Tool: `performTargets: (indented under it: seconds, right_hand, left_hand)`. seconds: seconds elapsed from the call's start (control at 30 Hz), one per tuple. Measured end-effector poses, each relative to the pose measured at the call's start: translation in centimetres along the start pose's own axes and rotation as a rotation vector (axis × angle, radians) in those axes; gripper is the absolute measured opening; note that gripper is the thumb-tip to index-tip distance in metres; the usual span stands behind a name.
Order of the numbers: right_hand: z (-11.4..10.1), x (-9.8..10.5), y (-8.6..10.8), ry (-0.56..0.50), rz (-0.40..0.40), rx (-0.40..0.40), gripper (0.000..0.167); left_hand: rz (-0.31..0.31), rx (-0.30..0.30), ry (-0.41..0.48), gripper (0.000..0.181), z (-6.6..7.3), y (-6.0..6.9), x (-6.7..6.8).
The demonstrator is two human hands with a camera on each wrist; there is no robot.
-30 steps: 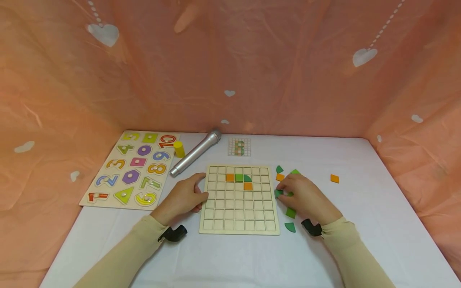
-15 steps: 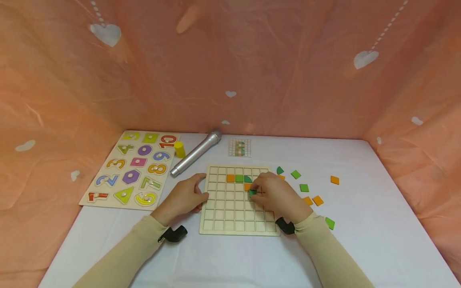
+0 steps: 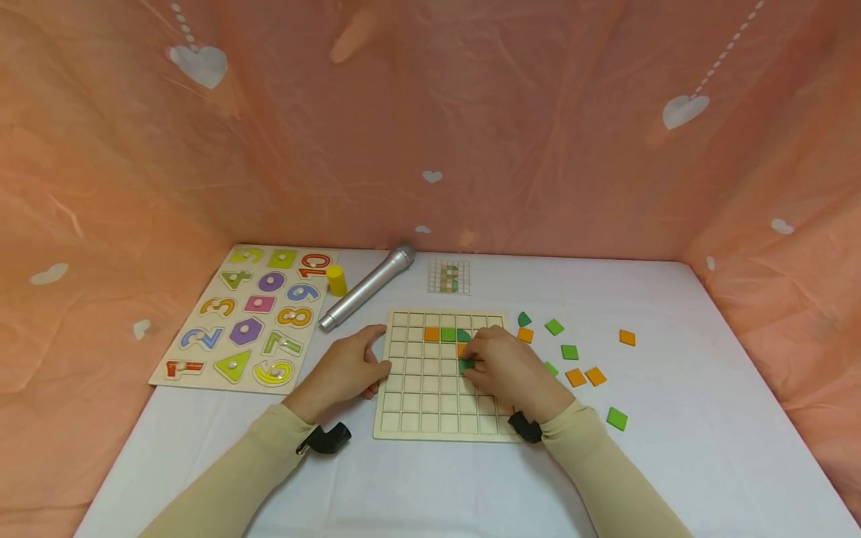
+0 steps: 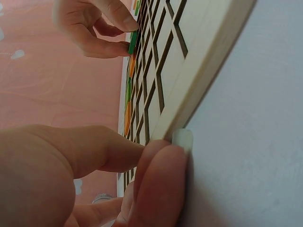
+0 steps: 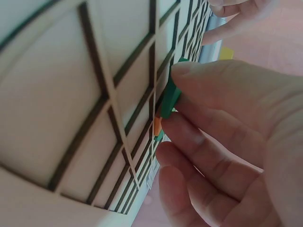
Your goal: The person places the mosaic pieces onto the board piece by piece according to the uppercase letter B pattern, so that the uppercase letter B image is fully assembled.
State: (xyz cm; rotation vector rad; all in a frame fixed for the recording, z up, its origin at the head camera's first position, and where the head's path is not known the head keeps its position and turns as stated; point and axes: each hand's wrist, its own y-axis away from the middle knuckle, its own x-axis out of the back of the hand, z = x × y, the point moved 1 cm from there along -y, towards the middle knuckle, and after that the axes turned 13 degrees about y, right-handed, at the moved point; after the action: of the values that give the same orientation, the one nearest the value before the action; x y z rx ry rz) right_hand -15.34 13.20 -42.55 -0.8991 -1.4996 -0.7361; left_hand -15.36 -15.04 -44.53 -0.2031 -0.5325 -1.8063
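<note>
Green piece (image 5: pixel 171 94) was grasped between the thumb and fingers of the right hand (image 3: pixel 511 366), at the wooden grid board (image 3: pixel 412 403), and stood tilted against the cells in the right wrist view. The grid board lay flat on the worktop (image 3: pixel 726 418), centred in front of the person. The left hand (image 3: pixel 343 370) gripped its left edge, with a fingertip bearing on the side of the board. Three tiles occupied adjacent cells in the second row: an orange tile (image 3: pixel 432 334), a light green tile (image 3: pixel 448 335) and a dark green quarter-round (image 3: pixel 463 335). A second orange tile (image 3: pixel 461 350), partly covered by the right hand, sat directly below the quarter-round; the green piece was positioned just below that tile. Loose orange, light green and dark green tiles (image 3: pixel 569 352) were scattered to the right of the board. Beyond its far edge lay a printed pattern card (image 3: pixel 449 277). A silver microphone (image 3: pixel 368 288) rested diagonally at the far left, beside an upright yellow cylinder (image 3: pixel 336 280) and a number puzzle board (image 3: pixel 208 379). Pink fabric (image 3: pixel 525 149) enclosed the worktop behind and at both sides.
</note>
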Motion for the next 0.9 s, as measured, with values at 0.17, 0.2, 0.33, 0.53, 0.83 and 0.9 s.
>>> performTargets:
  seconds: [0.17, 0.2, 0.33, 0.53, 0.83, 0.9]
  right_hand:
    - [-0.06, -0.27, 0.05, 0.012, 0.017, 0.008, 0.019]
    - [-0.06, -0.28, 0.07, 0.013, 0.016, 0.007, 0.019]
    - [0.02, -0.22, 0.12, 0.012, 0.019, 0.006, 0.018]
    - [0.33, -0.01, 0.18, -0.023, 0.022, -0.024, 0.013]
    - [0.43, -0.33, -0.05, -0.037, 0.005, -0.05, 0.01]
    - [0.42, -0.32, -0.05, -0.037, 0.009, -0.048, 0.009]
  left_hand:
    - [0.001, -0.019, -0.029, 0.072, -0.07, 0.09, 0.08]
    - [0.0, -0.018, -0.033, 0.073, -0.07, 0.09, 0.09]
    - [-0.004, -0.015, -0.031, 0.073, -0.1, 0.03, 0.01]
    - [-0.004, 0.003, -0.009, 0.072, -0.12, -0.14, -0.12]
    - [-0.003, 0.0, -0.008, 0.073, -0.14, -0.18, -0.11]
    - [-0.003, -0.004, -0.009, 0.073, -0.1, -0.14, -0.12]
